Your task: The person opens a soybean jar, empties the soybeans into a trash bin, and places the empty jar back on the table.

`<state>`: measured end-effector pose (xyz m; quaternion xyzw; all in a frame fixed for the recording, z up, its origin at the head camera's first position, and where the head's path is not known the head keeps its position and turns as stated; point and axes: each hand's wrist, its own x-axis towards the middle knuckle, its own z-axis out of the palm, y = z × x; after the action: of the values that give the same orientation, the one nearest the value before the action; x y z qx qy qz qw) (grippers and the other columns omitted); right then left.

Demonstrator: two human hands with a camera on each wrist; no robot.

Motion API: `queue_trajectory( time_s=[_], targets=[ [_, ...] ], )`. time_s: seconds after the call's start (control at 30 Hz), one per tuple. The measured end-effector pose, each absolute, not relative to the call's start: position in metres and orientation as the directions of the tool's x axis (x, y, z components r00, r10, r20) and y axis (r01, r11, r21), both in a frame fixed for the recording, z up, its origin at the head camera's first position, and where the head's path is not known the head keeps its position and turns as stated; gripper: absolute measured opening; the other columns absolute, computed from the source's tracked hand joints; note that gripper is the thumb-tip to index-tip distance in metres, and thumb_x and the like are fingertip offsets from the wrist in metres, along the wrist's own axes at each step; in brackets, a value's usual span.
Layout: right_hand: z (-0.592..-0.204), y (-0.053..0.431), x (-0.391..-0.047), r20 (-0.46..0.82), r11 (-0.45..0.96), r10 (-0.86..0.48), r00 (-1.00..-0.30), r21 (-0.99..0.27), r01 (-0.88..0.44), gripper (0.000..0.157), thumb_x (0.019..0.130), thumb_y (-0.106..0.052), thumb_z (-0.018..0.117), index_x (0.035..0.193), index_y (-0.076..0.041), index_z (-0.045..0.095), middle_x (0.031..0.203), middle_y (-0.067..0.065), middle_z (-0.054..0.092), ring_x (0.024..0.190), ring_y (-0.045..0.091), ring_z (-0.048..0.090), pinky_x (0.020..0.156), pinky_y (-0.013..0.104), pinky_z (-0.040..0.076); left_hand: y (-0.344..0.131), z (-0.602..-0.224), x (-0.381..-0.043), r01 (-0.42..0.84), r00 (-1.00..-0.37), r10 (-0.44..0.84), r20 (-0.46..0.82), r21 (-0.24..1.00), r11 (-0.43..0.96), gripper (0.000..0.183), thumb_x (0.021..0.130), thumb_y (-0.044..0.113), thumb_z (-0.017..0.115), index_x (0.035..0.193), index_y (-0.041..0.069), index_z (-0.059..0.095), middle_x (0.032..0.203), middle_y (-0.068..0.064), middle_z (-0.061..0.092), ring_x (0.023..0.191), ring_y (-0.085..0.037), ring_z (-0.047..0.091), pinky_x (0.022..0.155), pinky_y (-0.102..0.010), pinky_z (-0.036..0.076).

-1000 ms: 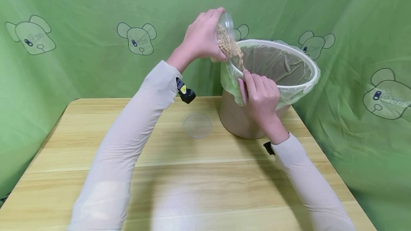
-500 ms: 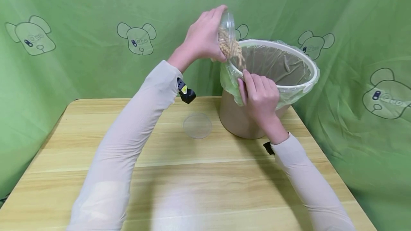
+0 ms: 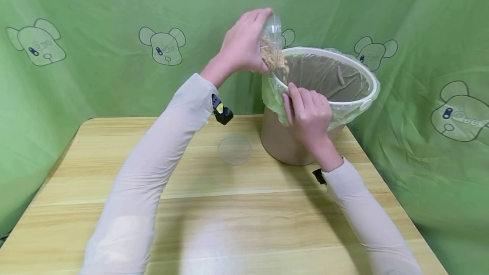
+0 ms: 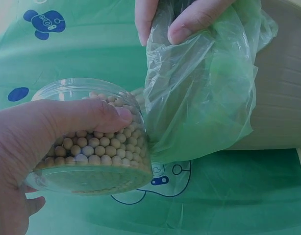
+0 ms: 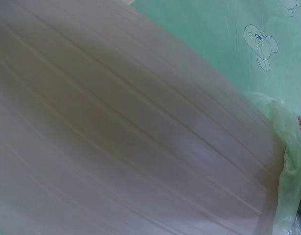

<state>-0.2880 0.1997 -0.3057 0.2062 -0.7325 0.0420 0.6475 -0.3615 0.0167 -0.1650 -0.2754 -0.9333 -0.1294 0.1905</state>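
Note:
My left hand point(image 3: 242, 43) grips a clear plastic jar point(image 3: 273, 24), tipped on its side with its mouth at the left rim of a trash bin point(image 3: 282, 139). Small round beige balls point(image 4: 106, 149) fill part of the jar, and several spill from its mouth toward the bin. A thin green trash bag point(image 3: 274, 96) lines the bin and folds over its white rim. At the near left of that rim, my right hand point(image 3: 309, 116) pinches the bag's edge between thumb and fingers. Mostly the bin's ribbed outer wall point(image 5: 116, 112) shows in the right wrist view.
A clear round lid point(image 3: 234, 150) lies flat on the wooden table point(image 3: 214, 215), left of the bin. The bin stands at the table's back right. Green cloth point(image 3: 114, 84) with printed cartoon heads hangs behind and along both sides.
The jar has shifted slightly right in the left hand, and the balls in it sit lower as some run out of the mouth. The right hand and bin stay nearly still.

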Motion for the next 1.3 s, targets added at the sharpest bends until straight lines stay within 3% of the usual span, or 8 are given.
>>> queue_trajectory(
  time_s=[0.4,1.3],
  targets=[
    [-0.3054,0.1985,-0.2874,0.964,0.912,-0.254,-0.077,0.212,-0.350,0.025,0.084,-0.018,0.066,0.104,-0.004,0.070,0.081,0.011,0.069,0.068,0.030,0.060,0.057,0.039,0.046,0.0165,-0.1673,-0.3614,0.554,-0.774,0.443,0.452,0.146,0.820,0.126,0.049,0.043,0.088,0.150,0.029,0.015,0.154,0.009,0.016,0.141,-0.009,0.014,0.108,-0.027,0.036],
    [-0.3053,0.1978,-0.2893,0.964,0.906,-0.254,-0.077,0.209,-0.367,0.025,0.084,-0.017,0.066,0.105,-0.004,0.070,0.081,0.011,0.068,0.068,0.031,0.059,0.056,0.041,0.045,0.0179,-0.1702,-0.3622,0.624,-0.706,0.506,0.495,0.097,0.775,0.123,0.054,0.033,0.087,0.151,0.023,0.013,0.155,0.008,0.019,0.144,-0.010,0.010,0.116,-0.023,0.016]
  ],
)
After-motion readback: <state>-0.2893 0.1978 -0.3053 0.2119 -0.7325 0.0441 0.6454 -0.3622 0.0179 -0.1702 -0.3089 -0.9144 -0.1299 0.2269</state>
